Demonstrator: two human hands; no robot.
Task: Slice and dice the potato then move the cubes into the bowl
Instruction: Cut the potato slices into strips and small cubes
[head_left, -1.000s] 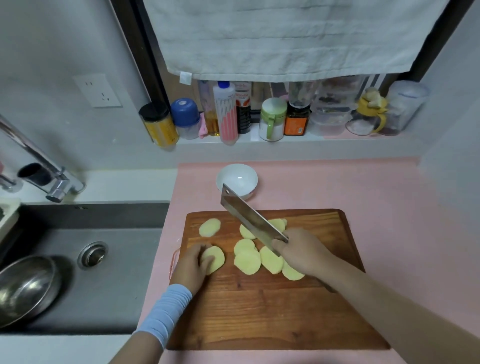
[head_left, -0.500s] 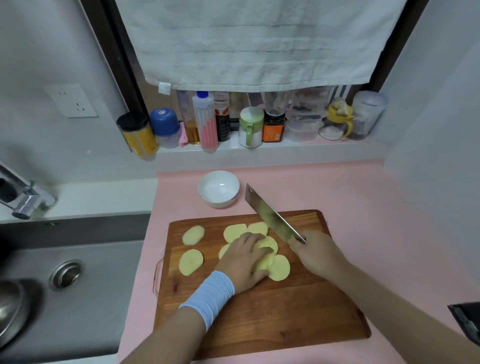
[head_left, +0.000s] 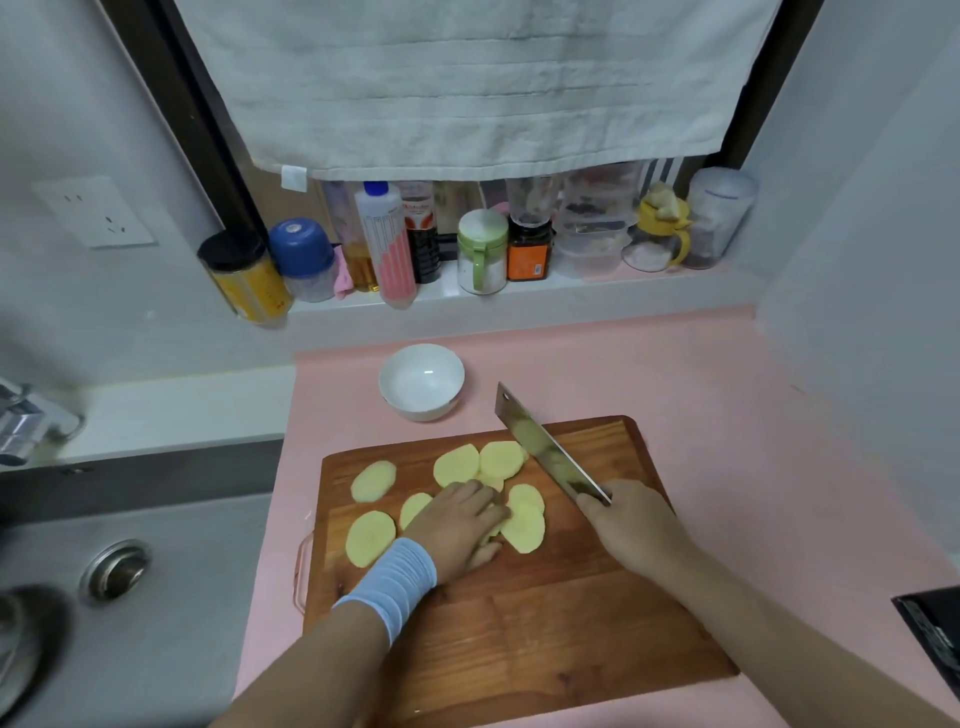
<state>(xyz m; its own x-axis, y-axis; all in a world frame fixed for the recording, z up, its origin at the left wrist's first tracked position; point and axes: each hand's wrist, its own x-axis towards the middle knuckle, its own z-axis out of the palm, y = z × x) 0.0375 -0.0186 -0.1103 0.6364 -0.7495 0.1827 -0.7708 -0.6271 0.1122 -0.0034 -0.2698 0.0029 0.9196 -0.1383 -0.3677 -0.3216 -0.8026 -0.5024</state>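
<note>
Several pale yellow potato slices (head_left: 370, 536) lie flat on the wooden cutting board (head_left: 545, 634). My left hand (head_left: 460, 522), with a blue wristband, rests fingers-down on the slices in the middle of the board. My right hand (head_left: 631, 525) grips the handle of a cleaver (head_left: 543, 447), whose blade is raised and points away toward the far edge of the board. An empty white bowl (head_left: 422, 382) stands on the pink counter just beyond the board.
A steel sink (head_left: 130, 577) with a drain lies to the left, with a tap above it. Bottles and jars (head_left: 483, 252) line the ledge at the back under a hanging towel. A dark object (head_left: 932, 636) sits at the right edge.
My left hand moved from the slice at the left of the board to the slices in the middle. The cleaver swung right. The camera view shifted right.
</note>
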